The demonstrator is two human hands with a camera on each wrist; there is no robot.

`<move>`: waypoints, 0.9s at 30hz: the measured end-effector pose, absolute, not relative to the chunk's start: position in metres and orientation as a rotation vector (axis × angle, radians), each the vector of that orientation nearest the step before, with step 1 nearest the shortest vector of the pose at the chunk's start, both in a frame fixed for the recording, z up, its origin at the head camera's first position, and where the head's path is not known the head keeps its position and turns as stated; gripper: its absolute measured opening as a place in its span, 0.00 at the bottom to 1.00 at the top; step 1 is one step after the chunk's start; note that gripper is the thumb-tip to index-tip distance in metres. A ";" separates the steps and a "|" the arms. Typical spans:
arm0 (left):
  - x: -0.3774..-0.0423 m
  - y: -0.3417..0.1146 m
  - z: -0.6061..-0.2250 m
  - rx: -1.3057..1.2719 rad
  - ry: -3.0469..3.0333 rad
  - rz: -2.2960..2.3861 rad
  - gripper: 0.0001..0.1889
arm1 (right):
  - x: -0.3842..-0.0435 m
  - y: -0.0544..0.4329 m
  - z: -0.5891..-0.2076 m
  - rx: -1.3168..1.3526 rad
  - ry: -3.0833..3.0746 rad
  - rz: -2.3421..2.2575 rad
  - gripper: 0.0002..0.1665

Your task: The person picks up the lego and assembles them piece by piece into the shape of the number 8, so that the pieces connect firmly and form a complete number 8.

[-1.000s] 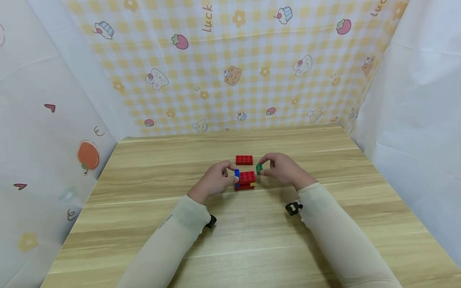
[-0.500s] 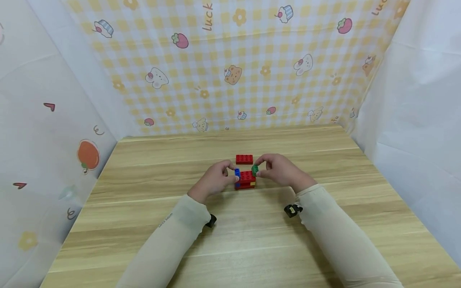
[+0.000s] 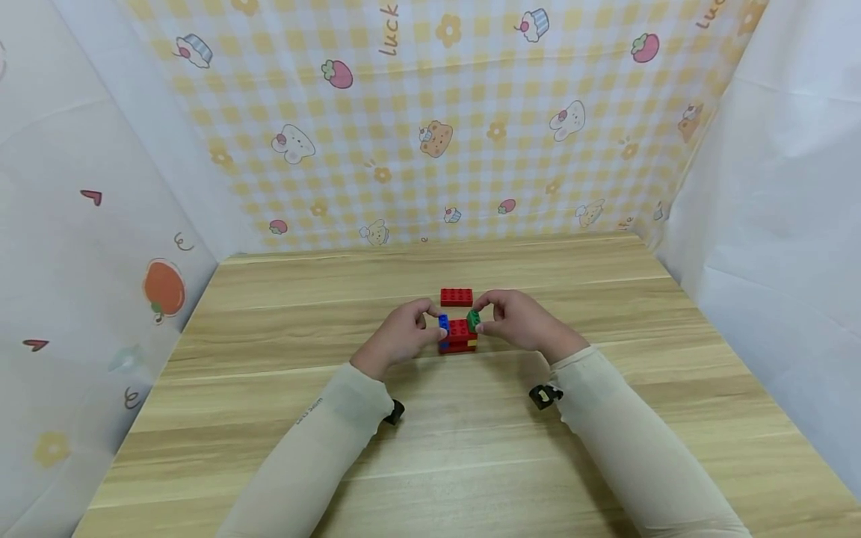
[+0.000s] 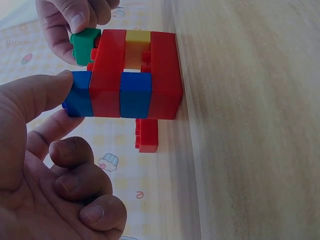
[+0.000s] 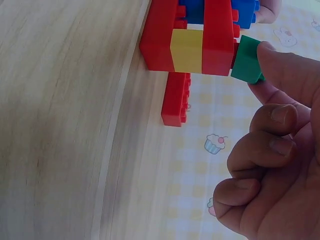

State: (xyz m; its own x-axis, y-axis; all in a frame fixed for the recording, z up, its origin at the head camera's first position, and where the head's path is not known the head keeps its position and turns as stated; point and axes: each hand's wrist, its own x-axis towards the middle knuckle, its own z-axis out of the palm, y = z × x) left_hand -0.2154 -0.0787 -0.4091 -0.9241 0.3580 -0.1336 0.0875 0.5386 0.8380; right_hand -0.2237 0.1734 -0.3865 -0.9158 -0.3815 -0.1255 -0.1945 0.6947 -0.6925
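Note:
A small stack of toy bricks stands on the table: a red bottom brick, a blue brick and a yellow brick on it, then a red upper brick. On the upper brick's left end sits another blue brick, pinched between the thumb and index finger of my left hand. My right hand pinches a green brick over the upper brick's right end. In the right wrist view the green brick is slightly tilted, right at the studs. My other fingers are curled loosely.
A loose red brick lies on the wooden table just behind the stack. A checked patterned cloth hangs along the back edge, with pale cloths at both sides. Black straps show at both wrists.
My right hand has moved left with the green brick, from beside the stack to over its right end. My left hand stays in place on the blue brick.

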 end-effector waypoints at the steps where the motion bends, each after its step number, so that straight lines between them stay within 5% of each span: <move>1: -0.215 -0.079 -0.409 0.371 2.488 1.335 0.14 | -0.224 0.173 -0.387 -0.459 2.647 -1.034 0.16; 27: -0.215 -0.077 -0.410 0.372 2.500 1.314 0.14 | -0.225 0.171 -0.390 -0.496 2.636 -1.043 0.17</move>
State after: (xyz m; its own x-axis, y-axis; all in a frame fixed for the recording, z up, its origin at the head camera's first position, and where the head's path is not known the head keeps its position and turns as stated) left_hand -0.2155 -0.0774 -0.4098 -0.9241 0.3574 -0.1353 0.0912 0.5501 0.8301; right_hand -0.2250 0.1709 -0.3903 -0.9070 -0.4048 -0.1160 -0.2159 0.6834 -0.6974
